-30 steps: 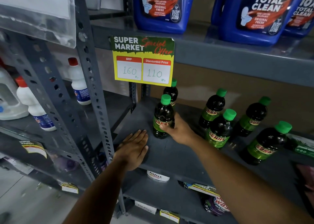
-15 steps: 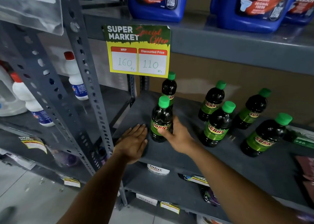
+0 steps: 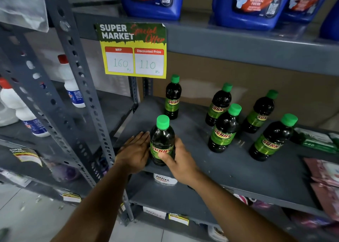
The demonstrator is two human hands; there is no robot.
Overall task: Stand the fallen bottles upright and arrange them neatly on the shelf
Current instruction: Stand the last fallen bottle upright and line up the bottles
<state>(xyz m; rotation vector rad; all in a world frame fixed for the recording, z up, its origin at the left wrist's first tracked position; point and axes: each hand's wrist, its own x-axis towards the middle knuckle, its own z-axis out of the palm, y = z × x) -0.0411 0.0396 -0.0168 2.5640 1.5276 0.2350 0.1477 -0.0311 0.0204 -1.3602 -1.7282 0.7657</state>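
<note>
Several dark bottles with green caps and green "SUNNY" labels stand upright on the grey shelf [image 3: 238,170]. The nearest bottle [image 3: 162,137] stands at the front left corner of the shelf. My right hand [image 3: 178,161] grips its lower body from the right, thumb across the label. My left hand [image 3: 135,150] lies flat on the shelf, fingers straight, touching that bottle's left side. Another bottle [image 3: 172,98] stands behind it near the back. A group of other bottles, such as one at the middle [image 3: 224,129] and one at the right [image 3: 273,139], stands further right.
A yellow price sign [image 3: 134,52] hangs from the upper shelf, which carries blue cleaner jugs [image 3: 253,4]. A perforated steel post [image 3: 82,87] rises at the left, with white bottles [image 3: 70,83] beyond it. Green packets [image 3: 317,140] and pink packets [image 3: 326,175] lie at the right end.
My right hand has slid the gripped bottle forward and left, up to the front corner against my left hand. The left hand has stayed flat on the shelf.
</note>
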